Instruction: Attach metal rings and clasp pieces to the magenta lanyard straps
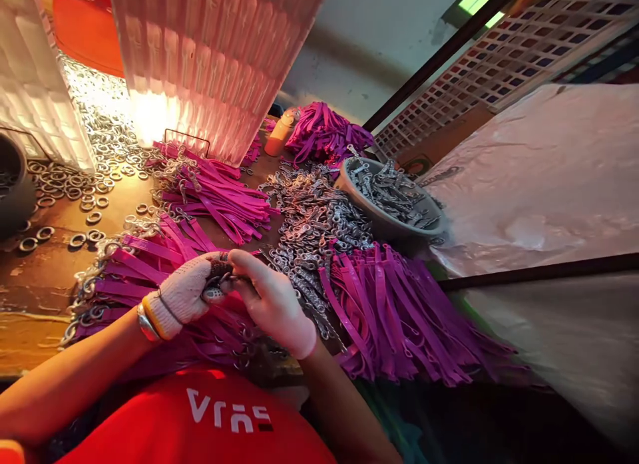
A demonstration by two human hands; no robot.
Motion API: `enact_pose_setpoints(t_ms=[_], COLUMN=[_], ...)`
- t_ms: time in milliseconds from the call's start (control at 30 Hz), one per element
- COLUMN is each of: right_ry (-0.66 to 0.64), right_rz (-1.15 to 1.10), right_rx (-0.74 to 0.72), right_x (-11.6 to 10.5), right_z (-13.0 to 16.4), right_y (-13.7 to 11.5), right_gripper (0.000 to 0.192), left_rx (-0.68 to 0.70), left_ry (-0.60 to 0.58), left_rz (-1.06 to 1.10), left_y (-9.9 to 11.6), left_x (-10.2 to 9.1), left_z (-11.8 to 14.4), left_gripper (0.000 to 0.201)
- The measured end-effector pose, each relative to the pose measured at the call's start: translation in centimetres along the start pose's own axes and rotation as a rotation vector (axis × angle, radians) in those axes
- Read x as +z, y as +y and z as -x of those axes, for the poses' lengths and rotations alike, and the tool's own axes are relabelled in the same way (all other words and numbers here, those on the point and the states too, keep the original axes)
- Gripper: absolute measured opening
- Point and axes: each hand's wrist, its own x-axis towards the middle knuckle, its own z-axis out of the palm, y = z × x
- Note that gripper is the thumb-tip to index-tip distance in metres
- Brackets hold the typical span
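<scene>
My left hand point(186, 292), in a white knit glove with bangles at the wrist, and my bare right hand point(272, 303) meet over the table and pinch one small metal clasp point(217, 282) between their fingertips. Under them lies a pile of purple straps point(150, 264) with metal rings fitted on their left ends. A second heap of purple straps point(399, 317) spreads to the right of my right hand. Loose metal clasps point(314, 218) lie heaped just beyond my hands.
A grey bowl point(359, 204) filled with metal clasps stands at the right. Loose metal rings point(90, 178) cover the table's left, by a dark pot point(12, 184). More straps point(219, 191), point(324, 131), an orange bottle point(279, 134), a lit ribbed white panel point(210, 64) and plastic sheeting point(539, 178) surround them.
</scene>
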Motion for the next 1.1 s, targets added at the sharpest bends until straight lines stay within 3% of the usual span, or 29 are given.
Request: enact_pose_setpoints(t_ms=[233, 367, 467, 600, 800, 900, 1100], right_ry=[0.137, 0.169, 0.195, 0.242, 0.304, 0.329, 0.366], right_rz=[-0.314, -0.369, -0.378, -0.322, -0.016, 0.031, 0.035], right_rx=[0.290, 0.314, 0.309, 0.229, -0.067, -0.144, -0.100], right_x=[-0.4, -0.5, -0.2, 0.4, 1.4, 1.5, 1.8], right_z=[-1.1, -1.5, -1.6, -1.3, -0.2, 0.1, 0.7], right_y=[-0.7, -1.1, -1.5, -1.8, -1.2, -0.8, -0.7], right_gripper=[0.045, 0.042, 0.036, 0.034, 0.043, 0.047, 0.047], left_rx=[-0.081, -0.017, 0.039, 0.072, 0.134, 0.130, -0.017], left_ry=[-0.115, -0.067, -0.095, -0.156, -0.221, -0.176, -0.082], left_rz=[0.137, 0.011, -0.116, -0.269, -0.412, -0.345, -0.006], left_y=[0.2, 0.0, -0.1, -0.1, -0.7, -0.9, -0.8], left_x=[-1.4, -1.3, -1.2, -1.3, -1.7, -1.7, -1.7], left_z=[0.4, 0.8, 1.2, 1.9, 2.4, 2.4, 2.2], left_gripper=[0.016, 0.016, 0.015, 0.020, 0.022, 0.019, 0.017])
